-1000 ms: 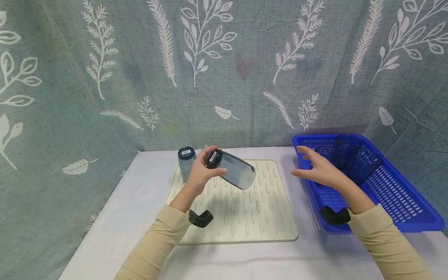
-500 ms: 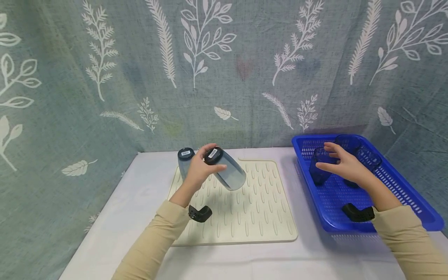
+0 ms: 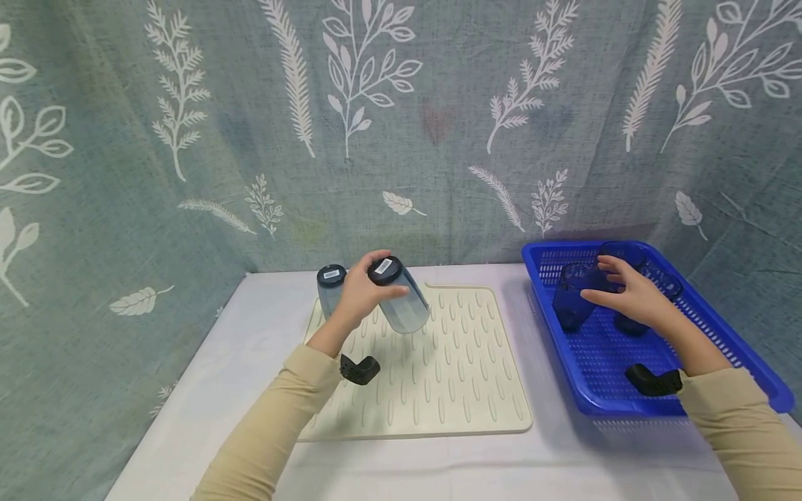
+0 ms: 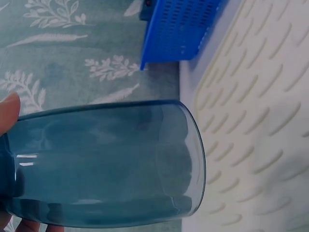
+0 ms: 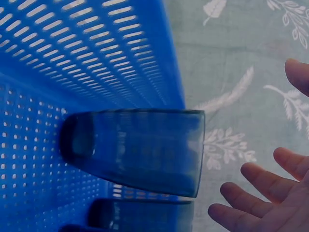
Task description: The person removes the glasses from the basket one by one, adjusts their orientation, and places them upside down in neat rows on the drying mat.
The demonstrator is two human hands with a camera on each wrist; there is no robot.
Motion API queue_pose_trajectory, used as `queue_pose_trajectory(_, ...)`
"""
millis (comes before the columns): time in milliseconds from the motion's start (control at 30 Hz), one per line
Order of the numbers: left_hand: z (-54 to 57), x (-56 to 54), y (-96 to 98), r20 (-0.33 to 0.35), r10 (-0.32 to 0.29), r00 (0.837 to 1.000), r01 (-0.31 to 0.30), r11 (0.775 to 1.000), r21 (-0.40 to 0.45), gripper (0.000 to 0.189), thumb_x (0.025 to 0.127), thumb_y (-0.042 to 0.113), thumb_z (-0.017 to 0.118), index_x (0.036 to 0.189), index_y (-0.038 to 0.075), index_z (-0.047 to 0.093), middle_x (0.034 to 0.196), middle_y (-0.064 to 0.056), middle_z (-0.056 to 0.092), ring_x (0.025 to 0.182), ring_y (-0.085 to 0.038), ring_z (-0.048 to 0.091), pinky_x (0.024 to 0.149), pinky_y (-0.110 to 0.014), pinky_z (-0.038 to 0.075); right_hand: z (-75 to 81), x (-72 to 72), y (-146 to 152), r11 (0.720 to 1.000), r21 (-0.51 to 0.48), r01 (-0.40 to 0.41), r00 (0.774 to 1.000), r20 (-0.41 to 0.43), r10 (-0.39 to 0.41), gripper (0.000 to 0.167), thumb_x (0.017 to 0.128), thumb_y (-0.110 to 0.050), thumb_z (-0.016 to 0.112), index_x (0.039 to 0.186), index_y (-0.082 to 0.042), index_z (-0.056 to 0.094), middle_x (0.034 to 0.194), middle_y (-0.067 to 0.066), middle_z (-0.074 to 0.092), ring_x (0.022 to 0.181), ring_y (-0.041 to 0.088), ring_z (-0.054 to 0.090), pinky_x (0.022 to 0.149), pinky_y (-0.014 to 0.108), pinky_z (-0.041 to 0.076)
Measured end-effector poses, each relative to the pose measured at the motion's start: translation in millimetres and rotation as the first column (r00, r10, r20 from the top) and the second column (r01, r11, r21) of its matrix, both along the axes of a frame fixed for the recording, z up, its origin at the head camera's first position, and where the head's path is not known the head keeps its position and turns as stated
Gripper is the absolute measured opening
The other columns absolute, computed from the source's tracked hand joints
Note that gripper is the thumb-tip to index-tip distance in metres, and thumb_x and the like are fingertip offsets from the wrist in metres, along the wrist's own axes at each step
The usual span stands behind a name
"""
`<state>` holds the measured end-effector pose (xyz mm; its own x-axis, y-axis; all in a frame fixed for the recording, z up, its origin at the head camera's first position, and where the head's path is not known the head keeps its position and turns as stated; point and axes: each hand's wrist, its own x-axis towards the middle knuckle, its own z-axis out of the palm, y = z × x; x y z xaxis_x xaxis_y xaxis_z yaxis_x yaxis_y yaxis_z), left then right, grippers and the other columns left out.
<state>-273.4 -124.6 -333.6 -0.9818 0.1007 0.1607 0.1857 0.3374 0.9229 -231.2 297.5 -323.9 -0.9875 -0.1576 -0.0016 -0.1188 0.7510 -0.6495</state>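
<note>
While the left hand (image 3: 360,296) keeps its grip, thumb and fingers round the dark base end, the held glass (image 3: 407,309) has swung from a strong sideways lean to a steeper one: base up, mouth down, over the cream mat (image 3: 451,410), tilted still, and looking raised though I can't be sure how far the rim clears. Right hand (image 3: 635,296) has moved too: a second ago by the near side of the blue basket (image 3: 626,407), now in over it, fingers spread and curved, holding nothing, near the left basket glass (image 5: 145,150), no contact that I can see. My read: the held glass is closer to matching the mouth-down standing glass (image 3: 328,299), and the right hand is within reach of a basket one with nothing picked up. Count, quick: glasses, five. One gripped, one standing at the mat's far left corner, partly behind the left hand, three mouth-up in the basket, namely the left one, the back basket glass (image 3: 622,249) and the right basket glass (image 3: 669,284). White labels on bases, two seen. Mat, one; basket, one; hands, two; black wrist mounts (image 3: 360,370), two; leaf-print curtain (image 3: 438,195) behind, one
</note>
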Motion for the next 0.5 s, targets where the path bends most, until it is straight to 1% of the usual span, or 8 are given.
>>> queue_pose_trajectory(200, 1.6, -6.3, 2.8, -0.021, 0.027, 0.999, -0.029, 0.995, -0.099, 0.073, 0.067, 0.017, 0.082, 0.131, 0.017, 0.047, 0.132, -0.010, 0.045, 0.117, -0.027, 0.046, 0.095, -0.042, 0.043, -3.1, -2.1, 1, 1.000, 0.004, 0.018, 1.000, 0.011, -0.018, 0.092, 0.087, -0.042, 0.059, 0.145, 0.003, 0.004, 0.145, 0.032, 0.014, 0.127, 0.053, 0.021, 0.093, 0.066, 0.028)
queue_pose_trajectory(367, 2.5, -12.7, 6.2, -0.047, 0.066, 0.997, -0.074, 0.976, -0.204, 0.075, 0.065, 0.021, 0.083, 0.131, 0.018, 0.048, 0.132, -0.011, 0.046, 0.120, -0.030, 0.042, 0.097, -0.047, 0.040, -5.7, -4.7, 3, 0.999, 0.008, 0.036, 0.999, 0.013, -0.036, 0.093, 0.086, -0.044, 0.059, 0.145, 0.002, 0.004, 0.145, 0.033, 0.012, 0.126, 0.054, 0.020, 0.092, 0.067, 0.028)
queue_pose_trajectory(433, 2.3, -15.2, 7.3, -0.048, 0.083, 0.995, -0.091, 0.971, -0.223, 0.075, 0.065, 0.022, 0.084, 0.130, 0.018, 0.049, 0.132, -0.011, 0.047, 0.119, -0.031, 0.040, 0.096, -0.048, 0.039, -7.7, -6.4, 4, 0.999, 0.008, 0.045, 0.999, 0.002, -0.045, 0.093, 0.086, -0.043, 0.059, 0.145, 0.003, 0.004, 0.145, 0.033, 0.011, 0.126, 0.054, 0.020, 0.092, 0.067, 0.028)
queue_pose_trajectory(500, 1.5, -18.1, 8.4, -0.039, 0.093, 0.995, -0.099, 0.973, -0.209, 0.074, 0.064, 0.021, 0.084, 0.130, 0.018, 0.049, 0.131, -0.011, 0.047, 0.119, -0.031, 0.041, 0.096, -0.047, 0.040, -11.1, -8.4, 6, 0.998, 0.005, 0.055, 0.998, -0.015, -0.055, 0.093, 0.086, -0.042, 0.059, 0.144, 0.004, 0.004, 0.145, 0.034, 0.011, 0.125, 0.055, 0.021, 0.092, 0.068, 0.028)
